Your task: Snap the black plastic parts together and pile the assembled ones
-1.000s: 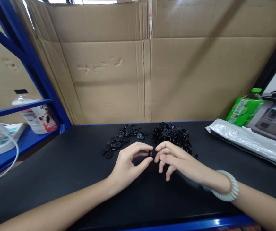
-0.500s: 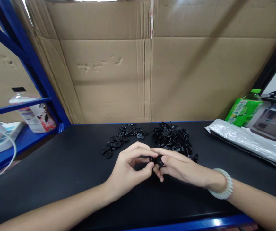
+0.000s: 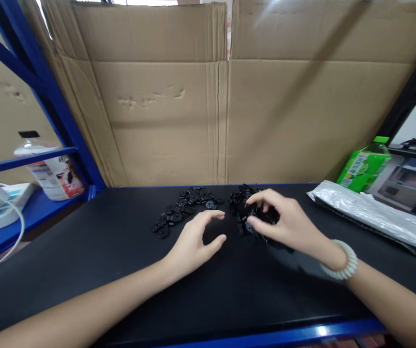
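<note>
My left hand (image 3: 200, 240) hovers over the black table mat, thumb and fingers apart with nothing visible between them. To its right, my right hand (image 3: 282, 220) reaches over a heap of small black plastic parts (image 3: 244, 195). Its thumb and fingers are spread and curved, and the fingertips are at the heap; whether they touch a part is hard to make out. Beyond my left hand lies a looser row of round, spoked black plastic parts (image 3: 176, 217), running from front left to back middle.
A silver plastic package (image 3: 371, 212) lies along the right side, with a green bottle (image 3: 364, 166) behind it. Cardboard (image 3: 157, 121) walls off the back. On the left, a blue rack (image 3: 48, 104) holds another bottle (image 3: 53, 174) and a white power strip (image 3: 15, 203).
Both hands held small black parts together before. Now they are apart: the right hand has moved over the heap, and the left has stayed near its place with its fingers spread.
</note>
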{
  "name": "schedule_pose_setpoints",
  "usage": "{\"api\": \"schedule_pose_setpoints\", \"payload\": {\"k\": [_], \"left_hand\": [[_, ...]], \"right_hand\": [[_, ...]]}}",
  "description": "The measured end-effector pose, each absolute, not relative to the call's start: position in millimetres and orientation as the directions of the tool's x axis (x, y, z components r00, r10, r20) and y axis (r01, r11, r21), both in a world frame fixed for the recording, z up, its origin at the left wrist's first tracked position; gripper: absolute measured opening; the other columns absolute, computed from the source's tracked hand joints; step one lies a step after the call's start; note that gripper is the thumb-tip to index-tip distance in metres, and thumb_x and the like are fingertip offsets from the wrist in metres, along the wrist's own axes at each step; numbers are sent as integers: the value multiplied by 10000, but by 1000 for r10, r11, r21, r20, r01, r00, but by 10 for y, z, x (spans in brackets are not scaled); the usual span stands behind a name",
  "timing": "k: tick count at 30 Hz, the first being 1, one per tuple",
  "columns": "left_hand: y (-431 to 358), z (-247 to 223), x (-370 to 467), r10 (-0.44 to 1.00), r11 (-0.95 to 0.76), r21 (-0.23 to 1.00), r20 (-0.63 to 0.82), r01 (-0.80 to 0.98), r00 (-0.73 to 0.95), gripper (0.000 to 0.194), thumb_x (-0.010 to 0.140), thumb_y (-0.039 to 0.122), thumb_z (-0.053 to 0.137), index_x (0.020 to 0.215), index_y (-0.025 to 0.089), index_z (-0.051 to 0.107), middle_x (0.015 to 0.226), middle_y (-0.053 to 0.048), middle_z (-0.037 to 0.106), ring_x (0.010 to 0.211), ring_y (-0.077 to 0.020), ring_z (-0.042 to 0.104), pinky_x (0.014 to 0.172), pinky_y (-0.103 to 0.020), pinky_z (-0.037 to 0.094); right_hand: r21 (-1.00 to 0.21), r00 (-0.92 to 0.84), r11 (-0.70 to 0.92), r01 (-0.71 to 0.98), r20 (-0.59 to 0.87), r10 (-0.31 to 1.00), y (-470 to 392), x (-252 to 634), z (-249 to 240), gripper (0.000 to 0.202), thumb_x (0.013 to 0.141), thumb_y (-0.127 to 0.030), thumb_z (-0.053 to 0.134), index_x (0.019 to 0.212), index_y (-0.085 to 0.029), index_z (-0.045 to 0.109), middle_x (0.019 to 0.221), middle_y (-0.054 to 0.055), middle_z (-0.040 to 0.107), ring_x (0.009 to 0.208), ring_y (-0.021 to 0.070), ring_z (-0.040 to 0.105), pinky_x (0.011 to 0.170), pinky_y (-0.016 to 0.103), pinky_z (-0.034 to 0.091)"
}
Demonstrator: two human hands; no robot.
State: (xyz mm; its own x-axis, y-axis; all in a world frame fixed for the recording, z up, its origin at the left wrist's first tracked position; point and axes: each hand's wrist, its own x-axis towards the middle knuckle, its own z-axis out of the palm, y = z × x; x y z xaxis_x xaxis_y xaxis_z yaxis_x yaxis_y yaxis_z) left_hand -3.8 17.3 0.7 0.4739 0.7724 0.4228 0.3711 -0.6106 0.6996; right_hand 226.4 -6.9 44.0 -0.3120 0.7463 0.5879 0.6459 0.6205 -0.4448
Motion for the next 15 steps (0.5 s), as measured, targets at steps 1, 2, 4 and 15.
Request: {"api": "schedule_pose_setpoints", "payload": {"k": [1,2,4,15], "left_hand": [[217,-4,-56,748,-653,589,408,476,523,475,823,302,604,1265,154,512,1314,-139,557,1273,-271,467,1093,-449,355],[260,-12,-72,737,-674,481,377,561,561,567,830,361,594,1330,127,464,1404,-164,484,1352,-293,369,1127,-469,295],[333,-20,-92,747,-665,326,287,672,600,741,836,497,550,1409,65,365,1508,-205,327,1430,-327,193,1151,-499,219],[383,-16,-121,680,-721,225,412,655,607,263,882,305,534,1083,161,626,1006,-98,629,914,-240,631,841,-381,518]], "right_hand": [[-374,-264,596,710,643,719,-9,2331,459,229,792,-249,643,1007,-191,589,888,40,609,793,185,577,746,340,478],[-330,-230,563,757,672,703,54,2395,469,228,800,-261,637,1012,-189,591,903,51,615,823,203,586,769,359,481],[-280,-210,513,812,679,703,166,2501,467,235,817,-285,624,1029,-188,593,943,73,633,891,238,597,811,399,484],[-342,-207,618,708,736,645,66,2398,488,139,867,-169,526,969,-211,610,968,68,660,934,230,587,853,400,459]]}}
